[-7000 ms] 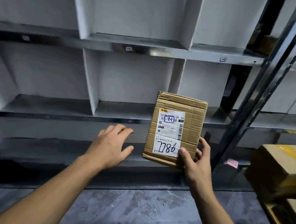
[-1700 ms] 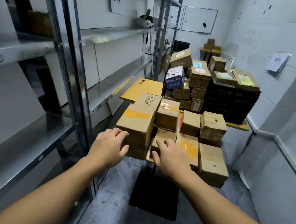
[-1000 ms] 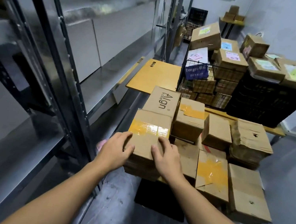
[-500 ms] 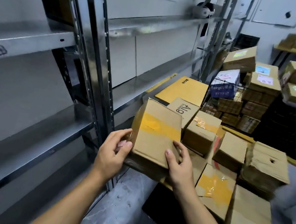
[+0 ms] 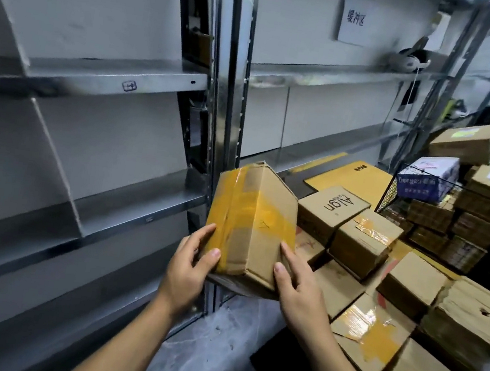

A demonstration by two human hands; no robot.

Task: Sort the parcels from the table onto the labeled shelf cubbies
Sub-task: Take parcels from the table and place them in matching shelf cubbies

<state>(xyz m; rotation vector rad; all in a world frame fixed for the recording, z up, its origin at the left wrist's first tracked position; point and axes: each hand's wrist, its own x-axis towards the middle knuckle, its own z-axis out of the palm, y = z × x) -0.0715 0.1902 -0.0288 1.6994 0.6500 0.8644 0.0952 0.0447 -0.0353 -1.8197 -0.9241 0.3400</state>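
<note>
Both hands clasp one taped parcel (image 5: 250,224), left hand (image 5: 189,269) and right hand (image 5: 298,285) curled round its near corners, lifted between the shelf cubbies (image 5: 140,198) at left and the heap of parcels (image 5: 412,293) at right. With that heap waiting, most sorting seems left. The parcel's long axis runs near to far, far end tipped up, no label showing

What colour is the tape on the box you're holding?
Yellow-orange tape on a brown cardboard box, seen in the head view.
</note>
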